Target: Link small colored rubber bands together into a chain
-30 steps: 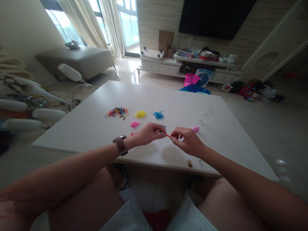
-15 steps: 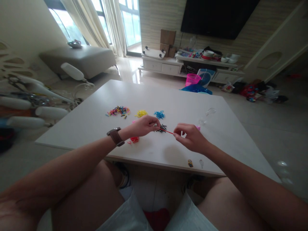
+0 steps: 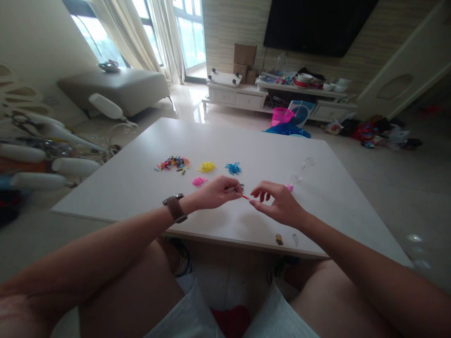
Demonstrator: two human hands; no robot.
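Note:
I sit at a white table [image 3: 141, 178]. My left hand [image 3: 216, 192], with a brown watch on the wrist, is closed in a pinch on one end of a small red rubber band [image 3: 245, 197]. My right hand [image 3: 276, 202] pinches the other end, its other fingers partly spread. Both hands hover just above the table near its front edge. Behind them lie small piles of bands: mixed colours [image 3: 172, 163], yellow [image 3: 206, 166], blue [image 3: 233, 168], pink [image 3: 198, 181]. A few black bands [image 3: 240, 187] peek out behind my left fingers.
A small pink piece [image 3: 289, 188] and clear plastic bits [image 3: 306, 164] lie right of my hands. A yellow figure sticker [image 3: 279, 239] is at the table's front edge. White chair parts [image 3: 52, 164] stand left; a TV cabinet [image 3: 275, 96] and pink basket [image 3: 281, 116] stand beyond.
The red band was stretched long half a second ago; now my hands have come closer together and it is short. My right fingers have spread somewhat.

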